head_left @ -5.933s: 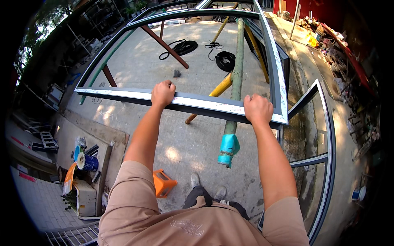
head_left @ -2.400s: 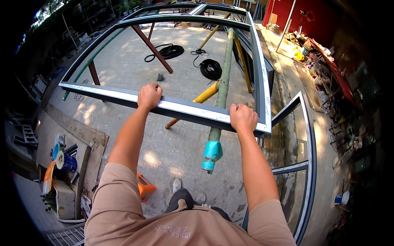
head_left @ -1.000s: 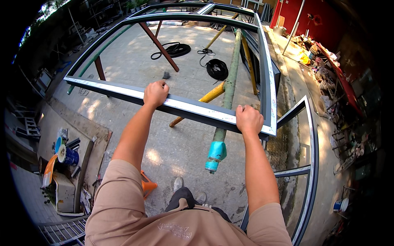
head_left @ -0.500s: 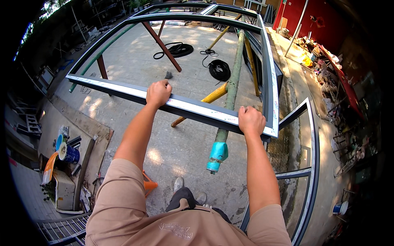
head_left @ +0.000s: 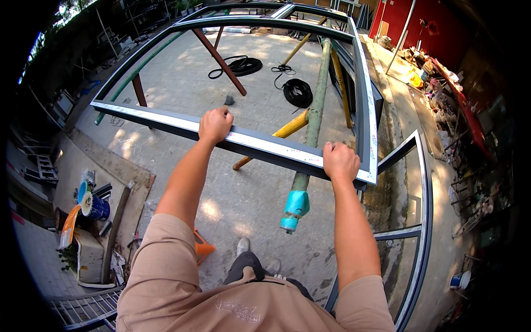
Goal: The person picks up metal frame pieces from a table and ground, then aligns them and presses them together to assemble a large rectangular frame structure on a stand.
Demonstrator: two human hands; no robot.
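A large dark grey window frame point(head_left: 265, 145) with whitish film on its face lies across two trestles in front of me. My left hand point(head_left: 215, 124) is closed over the near bar, around its middle. Close to the near right corner, my right hand point(head_left: 341, 161) grips the same bar. The fingertips of both hands are hidden on the far side of the bar. Under the frame's right part runs a green pipe point(head_left: 316, 105) on yellow legs point(head_left: 290, 126), its near end wrapped in turquoise tape point(head_left: 295, 206). Another green pipe point(head_left: 133, 74) on reddish-brown legs point(head_left: 221, 63) supports the left part.
Black coils point(head_left: 297, 93) lie on the paving beneath the frame. A second frame point(head_left: 423, 221) stands at my right, near a long heap of clutter point(head_left: 442, 94). Buckets point(head_left: 95, 206) are at the lower left, and an orange object point(head_left: 203, 247) is near my feet.
The view has shifted very slightly. Both hands keep their hold on the near bar, and the frame stays in about the same place.
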